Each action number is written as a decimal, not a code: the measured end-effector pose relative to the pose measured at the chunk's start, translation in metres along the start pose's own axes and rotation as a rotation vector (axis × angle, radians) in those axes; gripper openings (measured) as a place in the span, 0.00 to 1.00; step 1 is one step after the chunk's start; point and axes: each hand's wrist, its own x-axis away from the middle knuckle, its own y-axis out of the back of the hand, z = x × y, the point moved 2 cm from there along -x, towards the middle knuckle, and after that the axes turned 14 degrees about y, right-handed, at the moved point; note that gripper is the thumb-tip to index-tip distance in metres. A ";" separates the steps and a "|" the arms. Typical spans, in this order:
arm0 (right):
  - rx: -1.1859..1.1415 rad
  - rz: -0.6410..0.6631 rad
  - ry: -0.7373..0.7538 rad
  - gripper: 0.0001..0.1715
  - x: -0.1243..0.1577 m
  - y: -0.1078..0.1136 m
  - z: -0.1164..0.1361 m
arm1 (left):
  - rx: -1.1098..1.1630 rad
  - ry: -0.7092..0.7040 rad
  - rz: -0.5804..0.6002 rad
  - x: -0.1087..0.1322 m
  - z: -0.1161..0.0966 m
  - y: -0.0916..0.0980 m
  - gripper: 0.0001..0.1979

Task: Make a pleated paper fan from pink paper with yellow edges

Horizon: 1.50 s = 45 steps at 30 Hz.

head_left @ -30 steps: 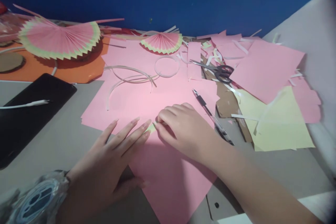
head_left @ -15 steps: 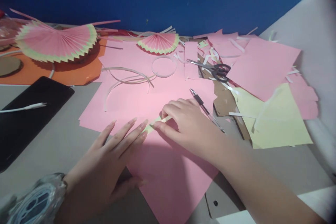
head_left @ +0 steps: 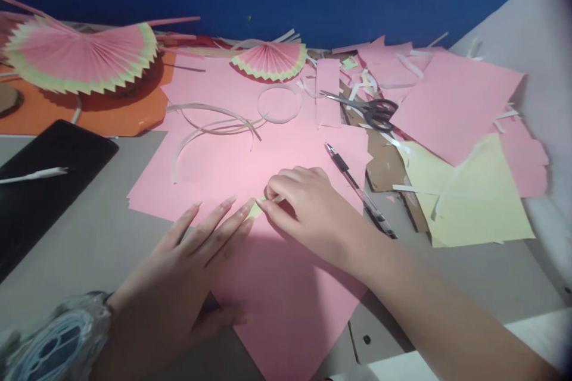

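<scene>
My left hand [head_left: 192,268] lies flat with its fingers stretched out, fingertips pressing a narrow yellow-green paper strip [head_left: 255,210] at the upper edge of a pink paper sheet [head_left: 286,297]. My right hand [head_left: 308,208] is closed in a pinch beside those fingertips. Between its thumb and forefinger is a thin pale strip [head_left: 279,198], lifted at the yellow-green one; most of it is hidden by the fingers. A pen [head_left: 357,187] with a black grip lies just beyond my right hand, on the pink sheets [head_left: 214,172].
Scissors [head_left: 373,110] lie on paper scraps at the back right, near yellow paper [head_left: 469,190] and cardboard [head_left: 384,166]. Two pleated pink paper fans [head_left: 84,56], [head_left: 270,61] stand at the back. Curled paper strips [head_left: 214,122] lie centrally; a black phone-like device [head_left: 53,184] sits left.
My right hand has shifted slightly left, closer to my left fingertips, still pinching the pale strip. My left hand stays pressed flat. The whole view has tilted a little.
</scene>
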 end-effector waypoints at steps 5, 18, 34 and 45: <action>-0.004 0.009 -0.012 0.11 0.000 0.000 0.001 | -0.001 0.002 0.033 0.001 0.000 0.000 0.39; 0.001 0.008 -0.025 0.12 0.000 0.002 0.001 | 0.024 -0.078 0.054 0.004 0.003 0.000 0.38; 0.075 -0.100 -0.122 0.11 0.004 0.007 -0.003 | -0.004 -0.070 -0.014 0.005 -0.001 0.004 0.39; 0.016 -0.070 -0.064 0.13 0.000 0.007 -0.001 | -0.039 -0.004 -0.032 0.019 -0.005 -0.002 0.42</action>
